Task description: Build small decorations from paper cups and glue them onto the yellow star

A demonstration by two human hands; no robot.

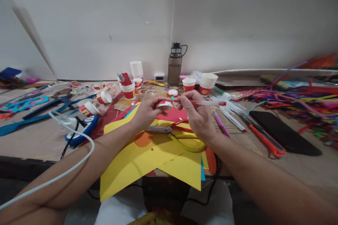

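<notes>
My left hand (148,109) pinches a red and white paper cup (164,104), tilted with its white rim towards me. My right hand (196,114) grips a pen (211,102) with a pinkish clear barrel; its tip end is close beside the cup, and I cannot tell whether they touch. Just past the hands is a small white round piece (173,92) with a blue patch near it. Below lie yellow paper sheets (148,172), with scissors (188,145) with red and yellow handles and an orange paper disc (144,139) on top.
Paper cups (208,81) stand stacked at the back, near a water bottle (174,66). To the right lie a black phone (285,132), an orange utility knife (268,140) and colourful pipe cleaners (298,102). A blue device (84,132) with a white cable is at left.
</notes>
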